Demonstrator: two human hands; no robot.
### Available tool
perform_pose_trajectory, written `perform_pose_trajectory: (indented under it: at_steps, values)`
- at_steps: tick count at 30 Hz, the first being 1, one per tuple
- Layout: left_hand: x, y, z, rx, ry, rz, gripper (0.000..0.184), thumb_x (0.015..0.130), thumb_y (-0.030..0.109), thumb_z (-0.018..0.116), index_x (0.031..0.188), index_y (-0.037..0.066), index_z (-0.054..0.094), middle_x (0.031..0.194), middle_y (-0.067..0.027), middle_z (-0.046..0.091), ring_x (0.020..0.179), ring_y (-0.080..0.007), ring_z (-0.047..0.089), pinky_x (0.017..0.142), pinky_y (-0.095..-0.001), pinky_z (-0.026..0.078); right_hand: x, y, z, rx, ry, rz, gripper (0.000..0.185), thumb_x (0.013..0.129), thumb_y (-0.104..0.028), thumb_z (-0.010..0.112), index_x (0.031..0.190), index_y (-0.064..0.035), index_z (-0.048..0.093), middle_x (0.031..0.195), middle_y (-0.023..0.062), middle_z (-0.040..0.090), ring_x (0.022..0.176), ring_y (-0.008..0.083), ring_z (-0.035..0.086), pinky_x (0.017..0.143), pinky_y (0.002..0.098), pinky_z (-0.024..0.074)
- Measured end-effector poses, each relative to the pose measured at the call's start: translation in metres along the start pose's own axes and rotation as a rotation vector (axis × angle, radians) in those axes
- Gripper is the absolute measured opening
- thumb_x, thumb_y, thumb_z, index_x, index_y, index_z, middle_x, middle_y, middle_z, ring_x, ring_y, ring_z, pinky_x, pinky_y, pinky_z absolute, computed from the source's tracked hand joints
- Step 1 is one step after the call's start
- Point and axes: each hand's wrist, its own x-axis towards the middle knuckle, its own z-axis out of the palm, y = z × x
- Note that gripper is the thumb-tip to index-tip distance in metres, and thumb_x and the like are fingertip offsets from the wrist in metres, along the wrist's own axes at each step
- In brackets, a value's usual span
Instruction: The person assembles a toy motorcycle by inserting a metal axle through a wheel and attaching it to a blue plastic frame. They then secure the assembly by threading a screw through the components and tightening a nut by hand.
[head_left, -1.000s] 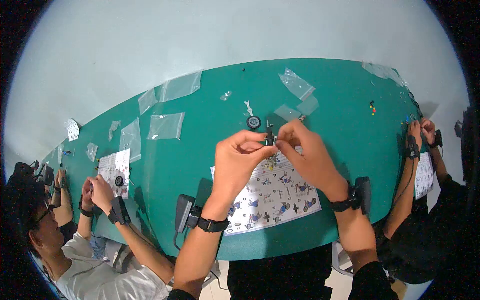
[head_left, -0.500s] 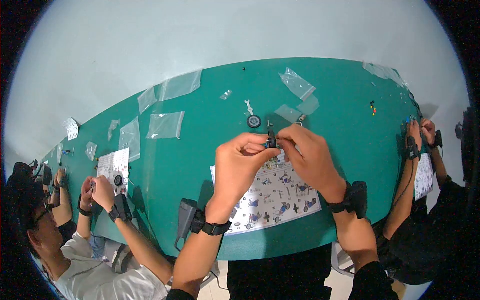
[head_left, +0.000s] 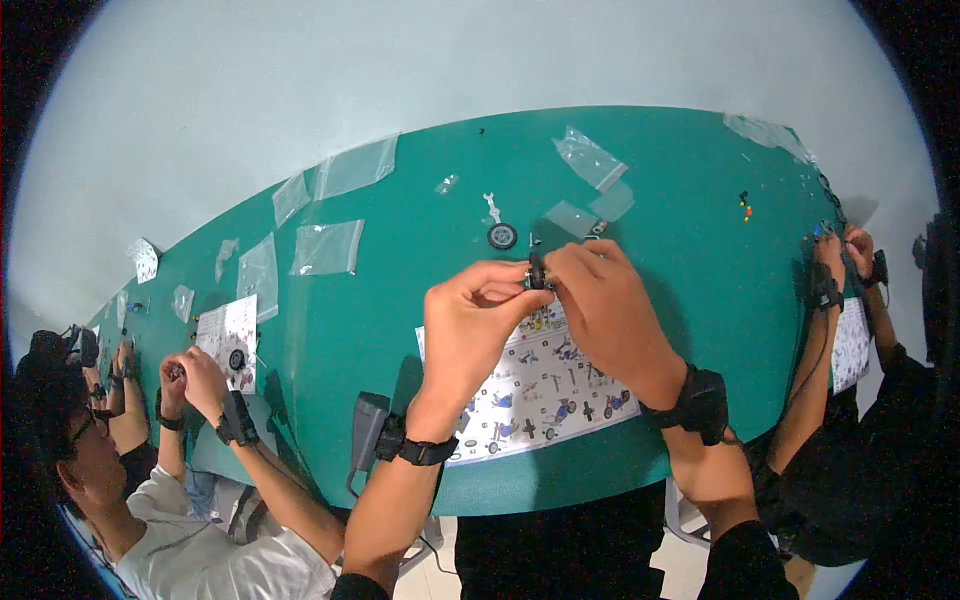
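My left hand pinches a small black wheel between thumb and fingers. The wheel stands edge-on, with small shiny bits at its sides. My right hand closes on the wheel's right side, its fingertips partly hidden behind the back of the hand. Under both hands lies a printed instruction sheet with pictures of small vehicles. Just beyond my fingers are another wheel with a grey hub, a small wrench, a screw and a little metallic part.
Clear plastic bags are scattered over the green table. On the left, a person in a white shirt handles a small part near another sheet. To the right, another person's hands work beside small coloured pieces.
My right hand has turned, its fingers now further over the wheel's side. The wheel stays between both hands, and the whole view has shifted slightly.
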Motion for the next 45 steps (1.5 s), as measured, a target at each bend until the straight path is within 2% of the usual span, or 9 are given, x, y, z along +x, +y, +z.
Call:
perform_pose_trajectory:
  at_steps: [4,10,19,22,26,29,34,38,45]
  values:
    - [0.0,-0.004,0.0,0.007,-0.009,0.023,0.026,0.084,-0.004,0.087,0.108,-0.002,0.079,0.097,-0.0071,0.08,0.086,-0.01,0.074,0.078,-0.0252,0.06,-0.003,-0.002,0.002,0.121,0.034,0.13,0.007,0.1,-0.012,0.062,0.102,-0.0053,0.062,0.091,0.0173,0.069,0.091,0.0419,0.066,0.082,0.0515,0.0517]
    - [0.0,0.001,-0.001,0.131,-0.042,0.137,0.027,0.081,-0.009,0.085,0.107,-0.004,0.079,0.104,-0.0105,0.079,0.087,-0.0114,0.073,0.079,-0.0256,0.059,0.0,-0.002,-0.007,0.344,-0.145,0.408,0.021,0.105,-0.02,0.058,0.097,-0.0017,0.062,0.085,0.0222,0.065,0.078,0.0398,0.066,0.069,0.047,0.0494]
    - [-0.001,0.008,-0.004,0.403,-0.087,0.365,0.03,0.08,-0.004,0.087,0.108,-0.003,0.077,0.107,-0.013,0.078,0.086,-0.0179,0.076,0.078,-0.0284,0.061,-0.007,0.014,0.0,0.691,-0.216,0.55,0.025,0.104,-0.019,0.053,0.092,0.0012,0.059,0.073,0.0117,0.055,0.069,0.0173,0.056,0.063,0.0366,0.0441]
    - [-0.003,0.008,-0.002,0.493,-0.068,0.467,0.033,0.077,-0.002,0.088,0.108,-0.001,0.078,0.109,-0.0137,0.077,0.085,-0.0193,0.074,0.079,-0.0302,0.06,-0.007,0.028,0.001,0.847,-0.303,0.58,0.016,0.101,-0.011,0.057,0.091,0.002,0.058,0.075,0.0087,0.054,0.069,0.0162,0.054,0.062,0.0341,0.0432]
    - [0.0,0.008,-0.007,0.65,-0.098,0.681,0.036,0.077,-0.001,0.089,0.111,0.0,0.077,0.11,-0.0143,0.078,0.084,-0.02,0.073,0.08,-0.0314,0.06,-0.009,0.031,0.003,0.794,-0.302,0.374,0.004,0.093,0.002,0.061,0.091,0.002,0.057,0.083,0.0077,0.054,0.071,0.0146,0.057,0.062,0.0315,0.0454]
    - [0.001,0.004,-0.007,0.57,-0.107,0.663,0.038,0.077,-0.004,0.088,0.112,0.001,0.077,0.112,-0.0138,0.078,0.088,-0.0192,0.075,0.08,-0.031,0.06,-0.013,0.033,-0.002,0.866,-0.342,0.419,0.008,0.09,0.005,0.063,0.092,0.0013,0.057,0.087,0.0066,0.055,0.072,0.0143,0.06,0.064,0.0301,0.048]
    - [0.003,0.0,-0.004,0.199,-0.078,0.262,0.036,0.08,-0.01,0.084,0.114,-0.003,0.075,0.114,-0.0137,0.079,0.096,-0.0161,0.075,0.083,-0.0307,0.061,-0.007,0.025,-0.022,0.759,-0.37,0.362,0.009,0.098,-0.004,0.061,0.09,-0.0025,0.057,0.08,0.0034,0.054,0.068,0.0114,0.055,0.063,0.0273,0.0471]
    - [0.009,-0.003,-0.008,-0.182,-0.138,0.068,0.035,0.085,-0.012,0.079,0.119,-0.006,0.073,0.119,-0.0164,0.078,0.102,-0.0154,0.074,0.089,-0.031,0.061,-0.003,0.037,-0.023,0.986,-0.098,0.675,0.016,0.105,-0.011,0.059,0.09,-0.0055,0.059,0.075,-0.0033,0.046,0.067,0.0081,0.053,0.064,0.0258,0.0438]
    - [0.009,-0.014,-0.01,-0.424,-0.299,-0.021,0.033,0.094,0.006,0.078,0.125,-0.004,0.071,0.127,-0.0177,0.075,0.112,-0.0201,0.073,0.104,-0.0366,0.055,0.002,0.022,-0.023,0.929,-0.035,0.612,0.018,0.105,-0.022,0.065,0.1,-0.0062,0.07,0.079,-0.0036,0.057,0.073,0.004,0.053,0.062,0.021,0.0364]
